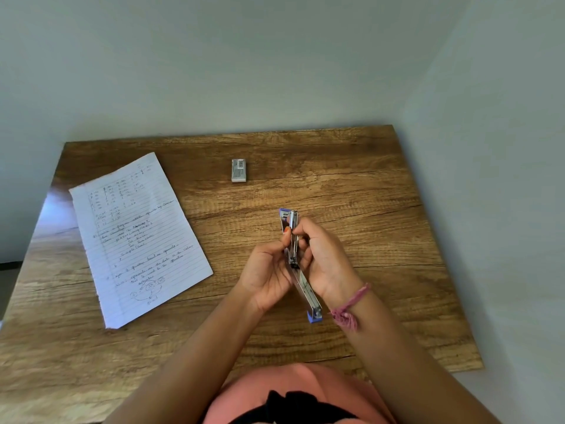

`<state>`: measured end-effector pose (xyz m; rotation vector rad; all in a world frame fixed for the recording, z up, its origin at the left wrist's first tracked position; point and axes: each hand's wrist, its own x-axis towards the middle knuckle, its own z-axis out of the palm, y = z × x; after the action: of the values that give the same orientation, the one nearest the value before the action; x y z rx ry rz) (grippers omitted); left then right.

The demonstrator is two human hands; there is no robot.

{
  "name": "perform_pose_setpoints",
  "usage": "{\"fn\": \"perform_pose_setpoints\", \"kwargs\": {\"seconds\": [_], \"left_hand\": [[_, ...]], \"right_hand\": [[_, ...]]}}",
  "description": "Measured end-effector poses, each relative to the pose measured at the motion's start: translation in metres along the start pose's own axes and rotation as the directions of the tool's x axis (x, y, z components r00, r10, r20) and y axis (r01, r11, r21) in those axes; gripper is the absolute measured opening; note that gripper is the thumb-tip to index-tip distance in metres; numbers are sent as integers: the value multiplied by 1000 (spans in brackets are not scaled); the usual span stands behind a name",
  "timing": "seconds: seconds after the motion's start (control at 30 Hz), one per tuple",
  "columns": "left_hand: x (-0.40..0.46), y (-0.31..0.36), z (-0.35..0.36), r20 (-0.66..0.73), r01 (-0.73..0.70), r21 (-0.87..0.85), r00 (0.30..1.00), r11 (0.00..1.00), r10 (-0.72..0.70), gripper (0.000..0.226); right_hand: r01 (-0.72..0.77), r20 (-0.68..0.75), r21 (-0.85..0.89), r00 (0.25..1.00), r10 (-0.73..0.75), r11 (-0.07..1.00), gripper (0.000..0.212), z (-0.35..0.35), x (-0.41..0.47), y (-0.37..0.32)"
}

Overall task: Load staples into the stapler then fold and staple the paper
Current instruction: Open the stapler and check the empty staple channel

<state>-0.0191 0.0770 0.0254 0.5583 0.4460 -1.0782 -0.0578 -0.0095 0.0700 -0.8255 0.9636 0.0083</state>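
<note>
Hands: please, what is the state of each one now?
Left hand: closed on the opened stapler.
Right hand: also closed on the stapler, fingertips at its metal channel.

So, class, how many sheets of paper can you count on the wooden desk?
1. A lined, handwritten sheet lies flat on the desk's left side, well apart from the stapler held in both hands. Further sheets could lie hidden beneath it; the picture cannot show that.

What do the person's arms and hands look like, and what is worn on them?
Both forearms are bare, with no sleeves in view. The right wrist carries a pink braided thread bracelet with a frayed tassel end hanging from it. The left hand has an orange-painted thumbnail. No rings or watch can be seen on it or on the right hand. Part of a salmon-pink garment shows below the arms.
</note>
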Motion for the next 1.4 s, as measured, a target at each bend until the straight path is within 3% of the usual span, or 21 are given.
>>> {"fn": "perform_pose_setpoints", "kwargs": {"seconds": [0.1, 0.27, 0.4, 0.63, 0.9, 1.1, 1.3, 1.4], "left_hand": [[1, 0, -1, -19, 9, 8, 1000, 1000, -9, 24], [2, 0, -4, -39, 13, 10, 999, 1000, -13, 54], [1, 0, -3, -34, -1, 9, 999, 1000, 2, 36], [-1, -1, 1, -11, -15, 5, 1000, 1000, 15, 25], [2, -2, -2, 1, -10, 17, 1000, 1000, 10, 38], [4, -1, -8, 40, 18, -13, 999, 1000, -18, 29], [0, 1, 0, 53, -14, -8, 999, 1000, 14, 26], [-2, 1, 3, 45, -4, -26, 999, 1000, 6, 25]], "right_hand": [[-5, 9, 15, 1000, 5, 1000, 15, 0, -3, 3], [0, 4, -41, 1000, 0, 999, 18, -2, 0, 8], [-15, 55, -23, 998, 16, 1000, 18, -4, -3, 6], [-17, 84, -36, 996, 20, 999, 17, -8, 0, 8], [-9, 135, 9, 991, 8, 1000, 31, -11, -3, 5], [47, 128, 7, 991, -47, 999, 13, -9, -1, 10], [44, 164, 117, 985, -63, 992, 15, -12, 1, 11], [36, 154, 39, 987, -41, 999, 20, -14, 1, 9]]}}
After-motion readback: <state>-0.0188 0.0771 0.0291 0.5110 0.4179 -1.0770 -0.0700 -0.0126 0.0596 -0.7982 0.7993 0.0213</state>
